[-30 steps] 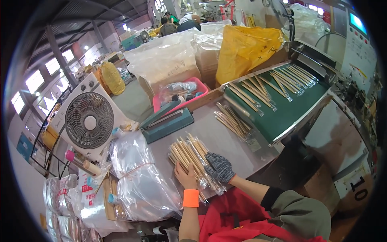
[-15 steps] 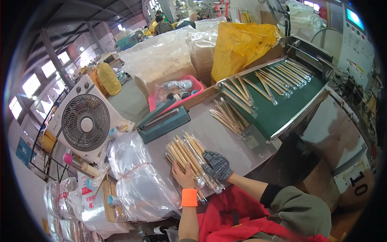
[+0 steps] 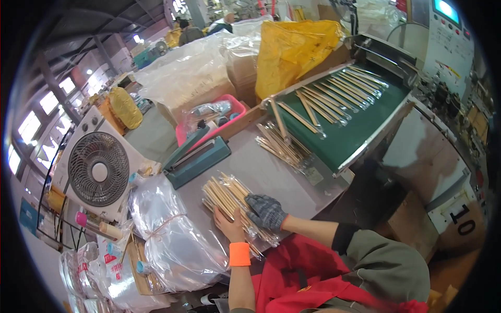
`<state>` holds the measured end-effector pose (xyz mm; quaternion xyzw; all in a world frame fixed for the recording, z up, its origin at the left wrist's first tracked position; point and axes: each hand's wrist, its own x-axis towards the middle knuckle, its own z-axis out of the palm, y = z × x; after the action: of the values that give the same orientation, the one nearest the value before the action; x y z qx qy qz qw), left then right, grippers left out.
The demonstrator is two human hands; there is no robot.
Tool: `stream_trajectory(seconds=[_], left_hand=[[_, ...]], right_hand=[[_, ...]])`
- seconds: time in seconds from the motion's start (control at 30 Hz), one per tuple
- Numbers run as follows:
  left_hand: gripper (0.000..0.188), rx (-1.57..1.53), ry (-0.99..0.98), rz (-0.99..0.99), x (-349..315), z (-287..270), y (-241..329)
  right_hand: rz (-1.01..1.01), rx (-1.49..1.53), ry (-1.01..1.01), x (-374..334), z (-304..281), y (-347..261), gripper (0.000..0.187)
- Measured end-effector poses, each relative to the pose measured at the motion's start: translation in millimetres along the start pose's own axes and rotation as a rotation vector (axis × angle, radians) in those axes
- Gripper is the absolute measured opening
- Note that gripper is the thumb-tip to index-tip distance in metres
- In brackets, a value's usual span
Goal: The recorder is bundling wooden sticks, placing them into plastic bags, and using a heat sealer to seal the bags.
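Observation:
A bundle of wrapped wooden chopsticks point(image 3: 225, 194) lies on the grey table point(image 3: 266, 175) in front of me. My left hand point(image 3: 229, 225), bare with an orange wristband, grips the bundle's near left side. My right hand point(image 3: 265, 211), in a grey knit glove, presses on the bundle's right side. More wrapped chopsticks point(image 3: 279, 146) lie in a loose pile at the foot of the green conveyor belt point(image 3: 360, 130), and several ride on the belt.
A teal heat sealer point(image 3: 195, 156) sits left of the pile, a pink tray point(image 3: 209, 117) behind it. A white fan point(image 3: 98, 169) and bundled clear plastic bags point(image 3: 175, 242) stand at left. A yellow bag point(image 3: 292, 49) and people are at the back.
Both hands have stayed on the chopstick bundle, shifting it only slightly; the view has moved a little.

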<state>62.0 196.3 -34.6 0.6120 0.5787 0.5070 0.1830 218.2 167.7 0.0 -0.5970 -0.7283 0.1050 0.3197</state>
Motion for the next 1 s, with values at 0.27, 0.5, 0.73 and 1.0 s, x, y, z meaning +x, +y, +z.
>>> stream_trajectory(seconds=[0.27, 0.5, 0.73, 1.0], left_hand=[[0.079, 0.135, 0.034, -0.049, 13.0, -13.7, -2.9], [0.077, 0.056, -0.036, -0.022, 22.9, 20.2, 5.7], [0.076, 0.099, -0.067, -0.012, 49.7, 31.0, -1.3], [0.071, 0.118, -0.033, 0.008, 51.5, 28.8, 5.4]], right_hand=[[-0.014, -0.428, -0.025, 116.2, -50.5, 58.5, 0.049], [0.302, -0.498, -0.224, 127.8, -31.8, 170.6, 0.038], [0.018, -0.208, -0.215, 85.8, -72.4, 60.6, 0.046], [0.258, -0.881, 0.291, 155.7, -257.6, 237.6, 0.024]])
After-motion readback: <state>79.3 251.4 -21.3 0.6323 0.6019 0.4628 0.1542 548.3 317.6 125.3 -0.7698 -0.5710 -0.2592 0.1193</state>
